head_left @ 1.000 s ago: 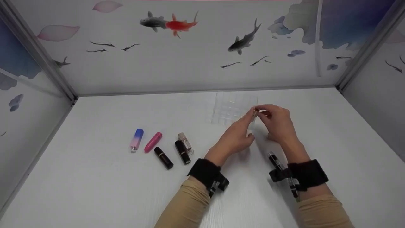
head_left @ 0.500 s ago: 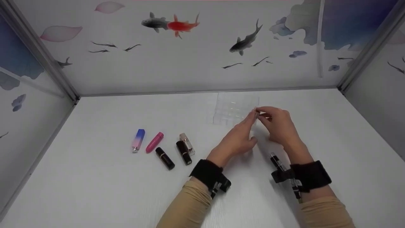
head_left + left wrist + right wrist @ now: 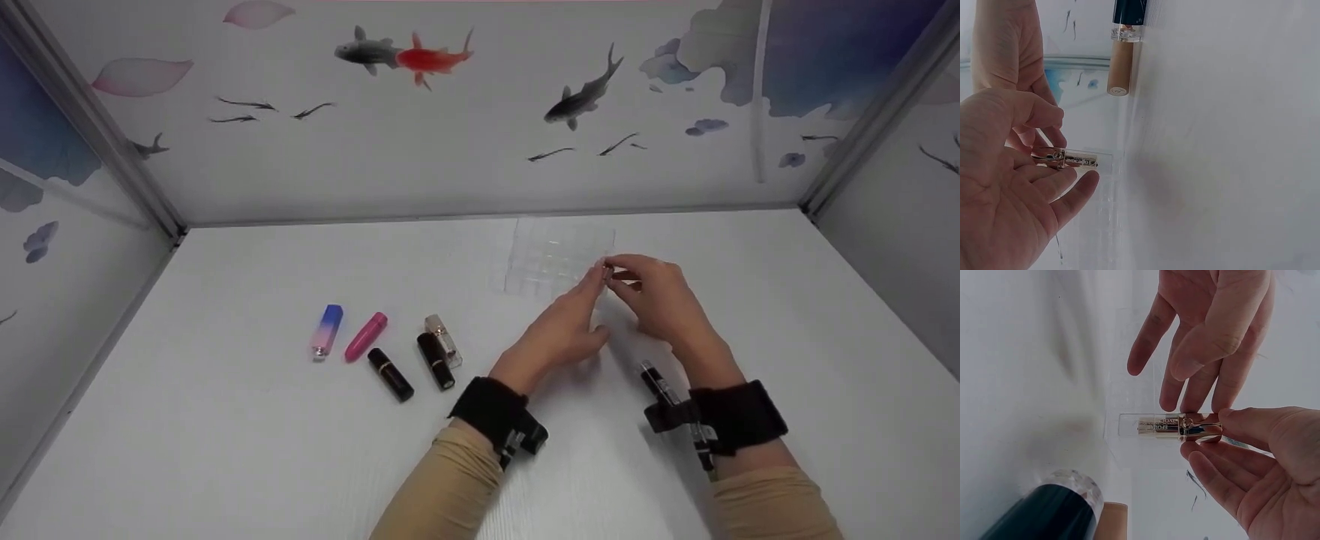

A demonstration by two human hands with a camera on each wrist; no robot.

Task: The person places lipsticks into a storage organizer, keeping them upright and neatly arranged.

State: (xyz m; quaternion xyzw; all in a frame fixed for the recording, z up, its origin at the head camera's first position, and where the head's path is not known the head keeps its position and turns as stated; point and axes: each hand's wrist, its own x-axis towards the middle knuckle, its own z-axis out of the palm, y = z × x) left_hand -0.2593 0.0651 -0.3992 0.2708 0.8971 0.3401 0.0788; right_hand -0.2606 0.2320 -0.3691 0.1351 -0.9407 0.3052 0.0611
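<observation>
Roughly from the left, a blue-to-pink lipstick tube (image 3: 327, 331) lies on my counter (image 3: 247, 435), then a hot-pink tube (image 3: 366, 337) and a black lipstick tube (image 3: 390, 374) with a gold band. Just beside it, a second black tube (image 3: 436, 361) overlaps a beige-and-clear tube (image 3: 442, 337), hiding part of its length. My left sleeve (image 3: 442, 487) is cut off at the bottom edge, below a black wrist strap (image 3: 487, 409).

My left hand (image 3: 559, 326) reaches forward with the fingers straight, their tips against a gold lipstick tube (image 3: 1190, 426) and the thumb apart. The hand hides the near edge of a clear compartmented organizer (image 3: 555, 251), whose faint walls are hard to trace. The gold tube stands at that organizer's near right corner, clear end down; whether it sits inside a compartment I can't tell. Its lettering is too small for me to read surely.

My right hand (image 3: 656, 296) pinches the tube's gold end between thumb and fingers. Beneath my right wrist, a black-and-clear tube (image 3: 658, 380) is partly covered by the strap. My right wrist view crops a dark tube and a tan piece; whether they join, I can't tell.
</observation>
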